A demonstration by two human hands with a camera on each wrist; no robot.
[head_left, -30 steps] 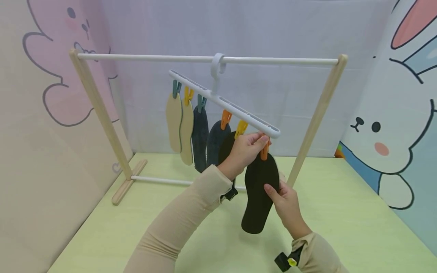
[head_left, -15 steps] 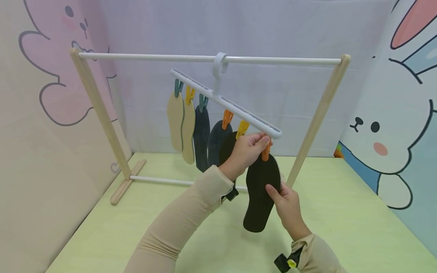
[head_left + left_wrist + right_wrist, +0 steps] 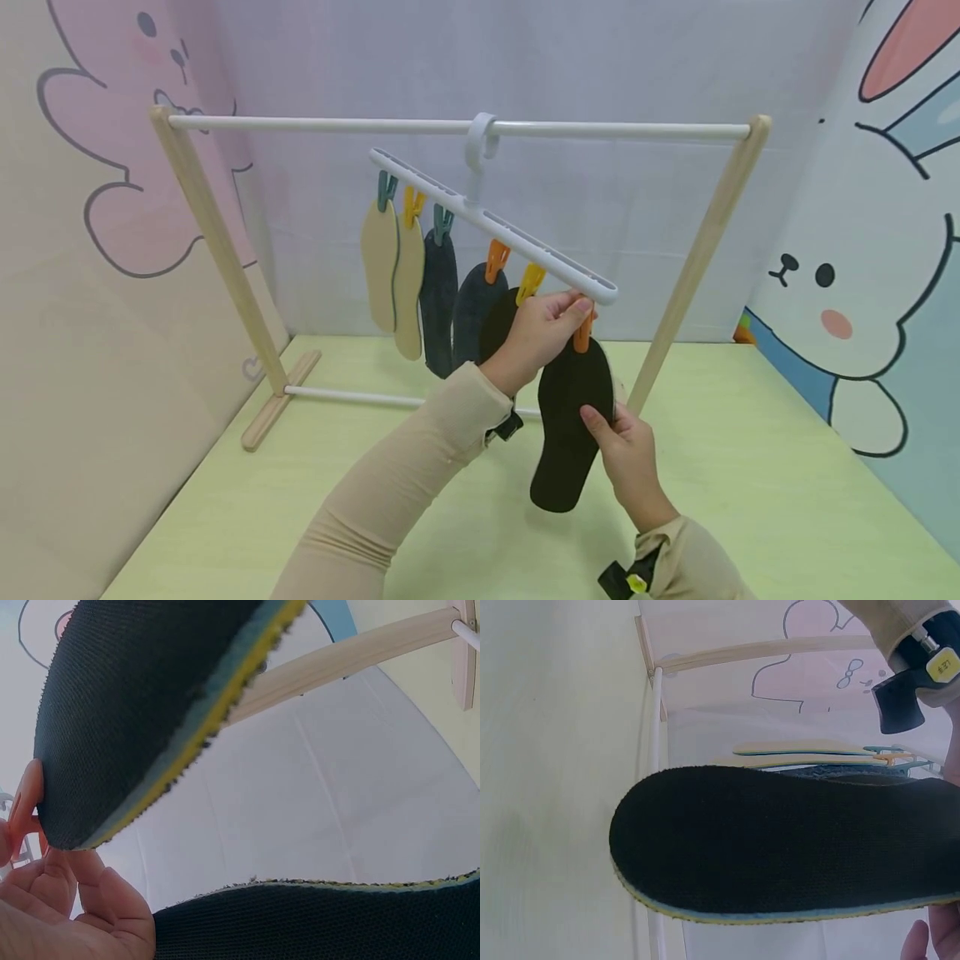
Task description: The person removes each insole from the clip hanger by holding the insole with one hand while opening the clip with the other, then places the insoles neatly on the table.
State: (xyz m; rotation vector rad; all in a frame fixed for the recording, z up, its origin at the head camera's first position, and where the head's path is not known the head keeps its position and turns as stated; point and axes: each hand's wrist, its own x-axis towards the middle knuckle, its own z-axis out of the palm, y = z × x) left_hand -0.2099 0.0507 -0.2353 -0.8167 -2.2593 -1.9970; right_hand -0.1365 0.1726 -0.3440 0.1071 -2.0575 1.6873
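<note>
A black insole [image 3: 573, 417] hangs at the right end of a white clip hanger [image 3: 540, 248]. My left hand [image 3: 528, 337] pinches the orange clothespin [image 3: 582, 332] at the insole's top; in the left wrist view this clothespin [image 3: 28, 799] is at the insole's tip. Lower down, my right hand [image 3: 632, 454] grips the insole's right edge, thumb on the front face. The right wrist view shows the insole [image 3: 780, 840] nearly whole, with a blue and yellow edge. Behind my left hand, a second black insole [image 3: 497, 325] hangs from a yellow clothespin [image 3: 531, 283], partly hidden.
Two beige insoles [image 3: 381, 271] and two dark blue insoles [image 3: 439, 308] hang further left from clothespins. The hanger's hook [image 3: 477, 143] sits on a white rod [image 3: 322, 126] between wooden posts [image 3: 701, 258]. The rack stands on a pale green table [image 3: 757, 467].
Both hands keep their hold on the clothespin and insole. The hanger and insole have shifted only very slightly.
</note>
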